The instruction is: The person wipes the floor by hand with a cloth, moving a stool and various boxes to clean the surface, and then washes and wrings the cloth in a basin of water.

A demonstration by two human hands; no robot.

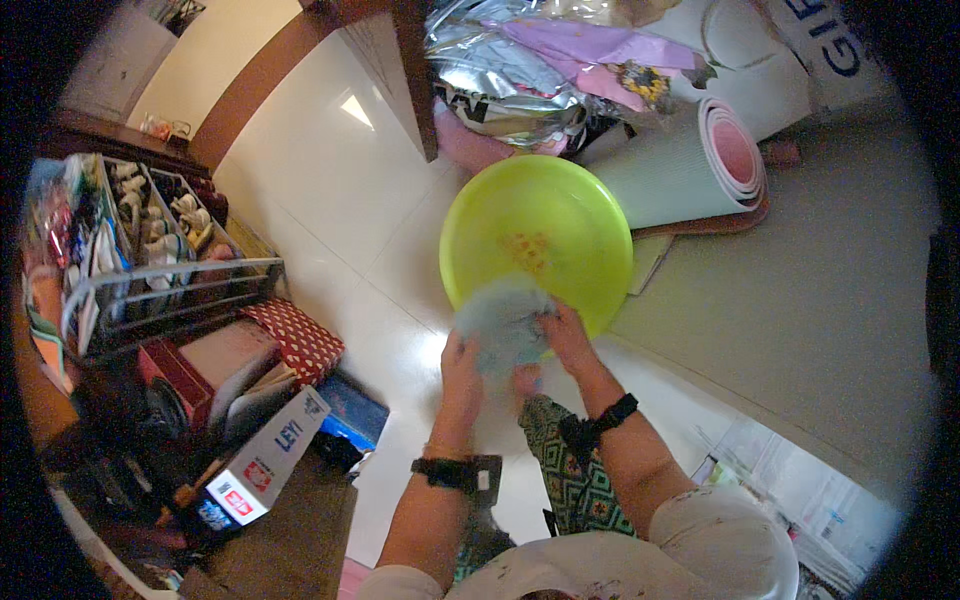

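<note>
Both hands grip a pale blue-grey cloth [506, 322], blurred, above the near rim of a round yellow-green plastic basin [480, 217]. My left hand [462, 367] holds its left side, and my right hand [564, 330] holds its right side. The cloth hides part of the basin's near edge. Small orange-brown bits or a print [529, 251], too blurred to tell, show at the bottom of the basin. The basin stands on the light tiled floor.
A rolled exercise mat [660, 172] lies right behind the basin, beside plastic-wrapped goods and a purple wrapper [600, 45]. On the left stand a metal rack [180, 266] of shoes, a red patterned box [300, 337] and a long white carton [270, 457]. My bare foot [527, 379] is below the cloth.
</note>
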